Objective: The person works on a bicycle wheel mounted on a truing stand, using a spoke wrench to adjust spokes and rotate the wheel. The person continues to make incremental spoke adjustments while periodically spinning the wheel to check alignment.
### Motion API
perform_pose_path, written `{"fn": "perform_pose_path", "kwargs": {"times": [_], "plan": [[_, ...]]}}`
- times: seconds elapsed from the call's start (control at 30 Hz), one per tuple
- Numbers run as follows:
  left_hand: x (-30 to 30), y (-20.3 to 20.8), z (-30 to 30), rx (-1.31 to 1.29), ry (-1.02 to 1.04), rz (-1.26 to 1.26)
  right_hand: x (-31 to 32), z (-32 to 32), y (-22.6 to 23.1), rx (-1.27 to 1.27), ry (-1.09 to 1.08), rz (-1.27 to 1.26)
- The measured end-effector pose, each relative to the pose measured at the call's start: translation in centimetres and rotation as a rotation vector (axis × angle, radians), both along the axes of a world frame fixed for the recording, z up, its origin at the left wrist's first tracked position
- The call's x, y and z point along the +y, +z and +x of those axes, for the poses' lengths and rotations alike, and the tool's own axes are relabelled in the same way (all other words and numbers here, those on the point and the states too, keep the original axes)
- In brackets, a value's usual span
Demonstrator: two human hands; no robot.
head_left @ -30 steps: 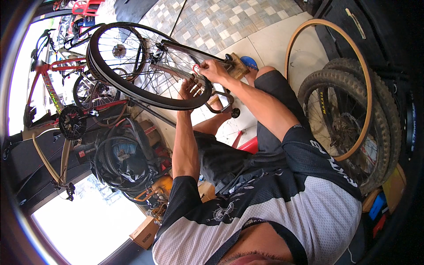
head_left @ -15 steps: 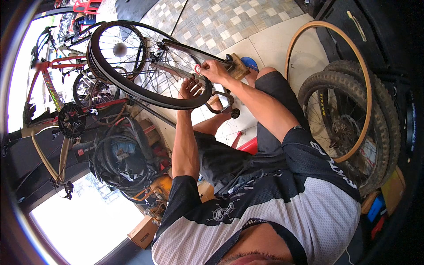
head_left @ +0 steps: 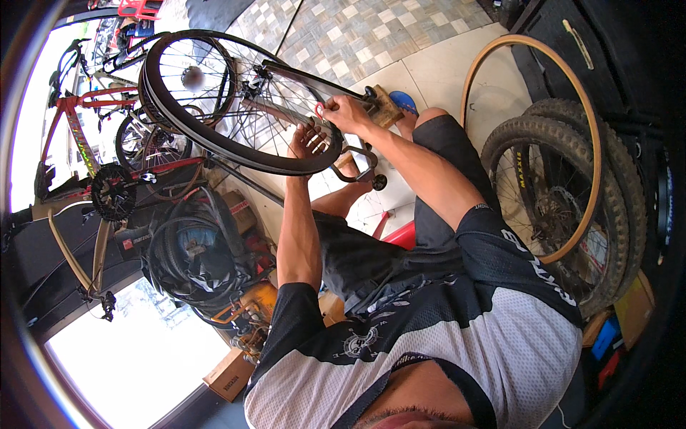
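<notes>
A spoked bicycle wheel point(head_left: 236, 163) with a deep black rim is mounted at a slant in a metal truing stand point(head_left: 304, 86). At the rim's near right part, my right hand point(head_left: 348, 116) is closed, pinching a small red ring-shaped spoke wrench point(head_left: 319, 110) among the spokes. My left hand point(head_left: 309, 141) is beside it at the inner side of the rim, fingers apart and raised by the spokes. Whether its fingertips press on a spoke cannot be made out. The stand's curved arm point(head_left: 370, 166) shows just below the rim.
A wooden block point(head_left: 386, 107) lies under the stand by a foot in a blue sandal point(head_left: 404, 101). Knobby-tyred wheels point(head_left: 564, 118) and a tan hoop-like tyre point(head_left: 471, 79) lean at the right. A red bike frame point(head_left: 70, 107) and black coiled tyres point(head_left: 168, 250) fill the left.
Both hands and the spoke wrench keep nearly the same place on the wheel. My left fingers shift very slightly, and the whole view moves a little.
</notes>
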State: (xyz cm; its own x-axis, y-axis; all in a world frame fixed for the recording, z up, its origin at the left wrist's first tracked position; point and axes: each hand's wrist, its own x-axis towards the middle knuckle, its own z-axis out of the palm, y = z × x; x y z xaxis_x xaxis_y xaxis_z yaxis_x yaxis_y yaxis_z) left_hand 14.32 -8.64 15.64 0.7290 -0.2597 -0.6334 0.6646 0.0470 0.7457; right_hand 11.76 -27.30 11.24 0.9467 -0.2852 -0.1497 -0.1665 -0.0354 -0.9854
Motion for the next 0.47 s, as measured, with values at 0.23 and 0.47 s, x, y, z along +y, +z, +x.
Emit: {"fn": "perform_pose_path", "kwargs": {"times": [0.23, 0.47], "plan": [[-0.11, -0.3, 0.14, -0.03, -0.027, -0.002, -0.1, 0.02, -0.1, 0.012, -0.004, -0.003], [0.43, -0.95, 0.36, -0.064, -0.051, 0.004, -0.25, -0.06, 0.16, 0.004, 0.022, 0.005]]}}
